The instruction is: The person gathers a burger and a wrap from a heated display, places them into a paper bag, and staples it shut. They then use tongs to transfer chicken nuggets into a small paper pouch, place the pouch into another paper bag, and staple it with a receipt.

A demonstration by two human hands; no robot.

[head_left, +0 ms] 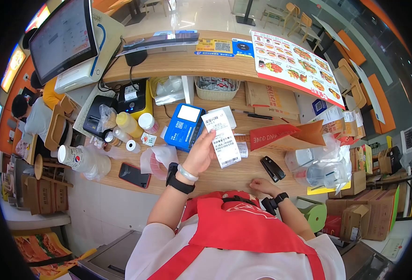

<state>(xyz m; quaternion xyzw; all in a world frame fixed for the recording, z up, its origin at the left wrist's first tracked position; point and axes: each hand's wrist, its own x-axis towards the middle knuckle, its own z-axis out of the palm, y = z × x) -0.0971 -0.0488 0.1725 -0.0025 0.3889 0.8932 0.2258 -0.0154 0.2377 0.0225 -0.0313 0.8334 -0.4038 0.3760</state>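
My left hand (pixel 200 151) pinches a long printed receipt (pixel 223 144) by its left edge, raised over the wooden counter. Just behind the receipt is a blue device (pixel 183 127) with a QR code. My right hand (pixel 261 185) rests at the counter's front edge with its fingers curled, and nothing shows in it. A black stapler (pixel 272 168) lies a little beyond that hand. Farther to the right is a red and brown paper bag (pixel 285 136), lying flat. White slips of paper lie partly under the receipt.
A phone (pixel 134 175), bottles (pixel 128 125) and stacked cups (pixel 84 161) are on the left of the counter. Bagged cups (pixel 319 172) stand at the right. A raised shelf (pixel 168 63) holds a menu sheet (pixel 299 65) and a monitor (pixel 63 39). People sit at far left.
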